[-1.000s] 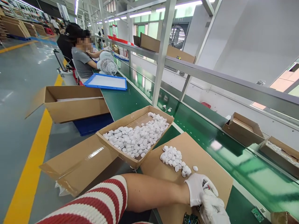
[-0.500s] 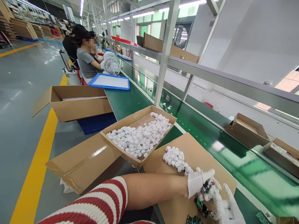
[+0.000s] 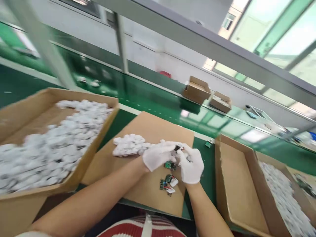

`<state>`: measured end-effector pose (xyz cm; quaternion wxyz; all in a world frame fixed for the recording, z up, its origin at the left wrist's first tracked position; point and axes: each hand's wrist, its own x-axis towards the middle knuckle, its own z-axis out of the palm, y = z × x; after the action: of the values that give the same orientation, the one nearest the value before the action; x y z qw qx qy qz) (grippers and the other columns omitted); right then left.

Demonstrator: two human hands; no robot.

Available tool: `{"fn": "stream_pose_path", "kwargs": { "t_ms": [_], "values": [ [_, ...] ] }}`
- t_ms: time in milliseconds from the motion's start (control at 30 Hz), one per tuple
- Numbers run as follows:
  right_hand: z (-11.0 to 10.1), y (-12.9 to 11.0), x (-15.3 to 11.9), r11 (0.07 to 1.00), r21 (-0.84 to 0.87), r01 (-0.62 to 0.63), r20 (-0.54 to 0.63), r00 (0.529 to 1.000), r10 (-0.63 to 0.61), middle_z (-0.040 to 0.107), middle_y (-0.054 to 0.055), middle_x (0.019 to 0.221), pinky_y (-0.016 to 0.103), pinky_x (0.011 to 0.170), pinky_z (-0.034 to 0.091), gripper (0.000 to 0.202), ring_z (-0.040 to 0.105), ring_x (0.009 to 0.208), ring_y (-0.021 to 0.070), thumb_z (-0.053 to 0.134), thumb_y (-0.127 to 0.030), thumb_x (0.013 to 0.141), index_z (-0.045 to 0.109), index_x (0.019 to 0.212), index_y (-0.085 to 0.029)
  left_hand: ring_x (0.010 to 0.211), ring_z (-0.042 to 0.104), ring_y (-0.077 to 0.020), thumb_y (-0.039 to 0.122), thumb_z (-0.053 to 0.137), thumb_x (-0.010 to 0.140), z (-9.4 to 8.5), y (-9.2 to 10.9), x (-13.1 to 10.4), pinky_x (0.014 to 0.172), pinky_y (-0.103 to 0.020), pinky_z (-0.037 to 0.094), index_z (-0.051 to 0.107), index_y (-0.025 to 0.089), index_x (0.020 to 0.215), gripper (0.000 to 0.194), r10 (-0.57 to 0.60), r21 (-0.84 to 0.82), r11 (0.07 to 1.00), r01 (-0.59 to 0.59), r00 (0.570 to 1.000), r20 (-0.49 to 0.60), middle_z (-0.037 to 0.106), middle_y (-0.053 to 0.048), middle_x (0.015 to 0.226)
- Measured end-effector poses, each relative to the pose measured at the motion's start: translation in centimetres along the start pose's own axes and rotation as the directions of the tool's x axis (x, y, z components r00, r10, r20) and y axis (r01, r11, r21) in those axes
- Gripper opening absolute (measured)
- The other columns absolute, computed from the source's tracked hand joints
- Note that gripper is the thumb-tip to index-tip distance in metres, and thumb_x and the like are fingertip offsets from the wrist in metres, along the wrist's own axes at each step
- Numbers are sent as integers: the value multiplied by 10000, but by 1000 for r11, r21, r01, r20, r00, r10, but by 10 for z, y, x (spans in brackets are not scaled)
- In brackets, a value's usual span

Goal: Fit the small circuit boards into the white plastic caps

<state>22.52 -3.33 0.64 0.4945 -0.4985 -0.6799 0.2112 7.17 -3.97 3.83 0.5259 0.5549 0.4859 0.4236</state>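
My left hand [image 3: 159, 155] and my right hand [image 3: 192, 164], both in white gloves, meet over a brown cardboard sheet [image 3: 145, 126]. Their fingers are closed around a small dark electronic part [image 3: 177, 148] with white bits about it. Just below the hands lies a green circuit board [image 3: 170, 165]. Nearer my body are more small boards [image 3: 168, 180] with red wires and white pieces. A pile of white rounded pieces [image 3: 129, 144] sits on the sheet, left of my left hand.
A large cardboard box [image 3: 32, 191] of white pieces stands at left. At right are a bare-bottomed box [image 3: 242, 177] and another box holding white pieces [image 3: 283, 191]. Behind run a green conveyor [image 3: 148, 95] and a metal rail [image 3: 209, 49].
The view has swung right and down, bringing both hands to the middle and the right-hand boxes into sight. My hands have come together around the electronic part.
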Motion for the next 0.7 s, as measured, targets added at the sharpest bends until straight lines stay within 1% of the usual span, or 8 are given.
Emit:
{"fn": "stream_pose_path", "kwargs": {
  "t_ms": [67,133,267,400,467,533,600,700],
  "values": [
    [3,4,-4,998,33,50,-50,998,-48,603,5,691,290,650,492,221,574,639,146,740,-365,910,843,1051,-231,875,740,-230,386,524,983,-4,-4,-3,756,-306,612,792,105,1017,389,-10,-246,969,28,997,73,781,-163,963],
    [5,7,-8,992,50,115,-114,988,-108,627,2,699,282,648,508,160,585,646,140,772,-322,894,845,1017,-250,998,743,-248,347,664,931,-6,-10,-5,878,-342,608,787,140,1108,299,-44,-510,852,120,986,158,777,-171,1135],
    [7,5,-13,979,143,144,-200,973,-114,647,-8,713,270,632,519,126,593,641,126,798,-263,858,846,974,-270,1096,720,-282,400,792,865,-7,-19,-6,945,-367,596,785,148,1172,396,-91,-603,773,197,975,202,738,-173,1285],
    [7,-3,-6,902,416,-117,-111,978,178,632,-25,702,269,575,507,172,566,590,114,850,-301,758,829,917,-238,1016,739,-274,430,865,797,-6,-21,-6,910,-376,605,788,152,1163,466,-150,-571,803,171,985,83,762,-159,1228],
    [6,-7,-1,765,567,-306,2,929,370,667,-10,731,263,546,489,265,566,589,112,872,-384,723,801,900,-200,928,745,-247,433,910,741,-7,-20,-6,886,-363,605,794,154,1131,493,-147,-520,847,109,989,-31,786,-140,1141],
    [5,-11,2,595,652,-469,143,847,511,673,-5,711,246,498,435,403,528,563,101,885,-500,690,770,892,-171,884,742,-238,422,941,692,-8,-19,-7,871,-358,603,802,149,1083,497,-120,-470,881,61,988,-96,796,-132,1069],
    [5,-13,4,471,676,-567,255,779,572,625,-29,632,216,453,343,529,440,509,71,907,-588,626,747,882,-153,900,744,-253,408,959,661,-9,-18,-7,864,-368,605,806,148,1061,501,-122,-436,898,60,986,-115,796,-136,1064],
    [4,-14,5,417,691,-590,311,764,566,572,-58,566,192,465,281,618,372,483,40,949,-613,534,728,863,-138,979,746,-284,389,966,646,-10,-18,-7,858,-374,608,804,148,1068,512,-148,-414,907,83,980,-130,785,-151,1141]
  ]
}}
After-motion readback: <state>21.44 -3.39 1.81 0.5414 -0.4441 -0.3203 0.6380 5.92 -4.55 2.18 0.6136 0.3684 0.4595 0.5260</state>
